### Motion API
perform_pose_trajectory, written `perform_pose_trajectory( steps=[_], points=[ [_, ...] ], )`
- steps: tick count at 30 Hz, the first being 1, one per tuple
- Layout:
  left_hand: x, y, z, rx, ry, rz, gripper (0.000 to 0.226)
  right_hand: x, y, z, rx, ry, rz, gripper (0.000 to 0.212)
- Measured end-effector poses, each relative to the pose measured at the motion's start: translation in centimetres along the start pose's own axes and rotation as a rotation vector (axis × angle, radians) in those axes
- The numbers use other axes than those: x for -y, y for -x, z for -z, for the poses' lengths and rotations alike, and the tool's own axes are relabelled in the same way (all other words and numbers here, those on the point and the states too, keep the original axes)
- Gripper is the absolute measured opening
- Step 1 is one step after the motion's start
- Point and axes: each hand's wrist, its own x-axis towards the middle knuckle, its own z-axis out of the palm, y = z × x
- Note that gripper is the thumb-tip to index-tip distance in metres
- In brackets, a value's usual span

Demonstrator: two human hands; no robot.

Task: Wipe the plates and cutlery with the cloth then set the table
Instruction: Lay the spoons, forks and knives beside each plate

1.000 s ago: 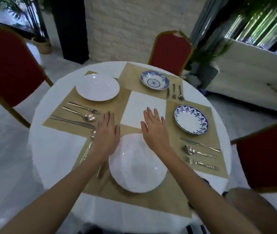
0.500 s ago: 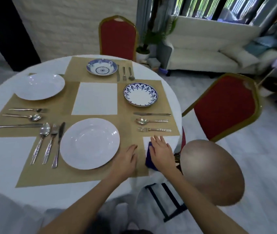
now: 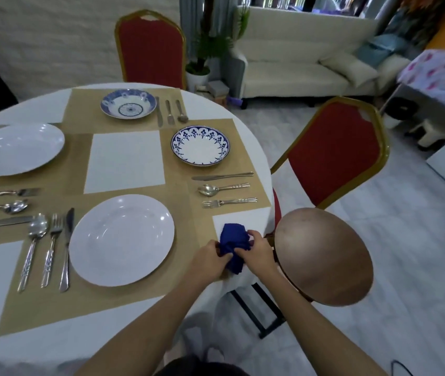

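Cloth, dark blue and bunched, sat at the right edge of the table, near its front. My left hand and right hand both gripped it from either side, fingers curled into its folds. A white plate lay just left of them, with spoon, fork and knife beyond it.

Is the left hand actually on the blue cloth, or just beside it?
Touching. In the head view the left hand has its fingers curled into the blue cloth, with no gap between them. The right hand grips it too.
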Motion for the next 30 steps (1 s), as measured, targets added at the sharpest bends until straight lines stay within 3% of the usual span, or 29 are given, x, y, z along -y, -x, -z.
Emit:
perform_pose_trajectory(
  steps=[3,5,8,11,15,18,20,22,25,30],
  points=[
    [0.3,-0.3,0.5,0.063,0.030,0.011,0.028,-0.1,0.2,-0.1,0.014,-0.222,-0.106,0.084],
    [0.4,-0.4,0.9,0.096,0.063,-0.019,0.023,0.0,0.2,0.1,0.038,-0.396,-0.212,0.086],
    [0.2,-0.7,1.7,0.134,0.171,-0.064,0.016,0.6,0.6,0.7,0.085,-0.708,-0.318,0.069],
    [0.0,-0.9,2.4,0.168,0.312,-0.081,0.011,1.5,1.1,1.2,0.153,-0.896,-0.311,0.048],
    [-0.1,-0.6,3.3,0.149,0.521,-0.056,0.012,2.7,1.1,1.3,0.172,-1.007,-0.294,0.054],
    [-0.5,-0.4,4.3,0.166,0.640,-0.068,0.013,3.4,0.9,1.4,0.289,-1.121,-0.333,0.051],
    [-0.8,-0.1,4.9,0.206,0.636,-0.104,0.009,3.8,0.7,1.8,0.362,-1.196,-0.439,0.047],
    [-0.8,0.1,5.1,0.260,0.602,-0.130,0.007,4.0,0.4,2.3,0.372,-1.123,-0.501,0.053],
    [-0.6,0.3,5.0,0.308,0.588,-0.131,0.007,3.8,0.1,2.4,0.380,-0.971,-0.474,0.056],
    [-0.5,0.1,5.0,0.293,0.619,-0.103,0.013,3.6,0.3,3.1,0.367,-1.068,-0.328,0.051]
  ],
)
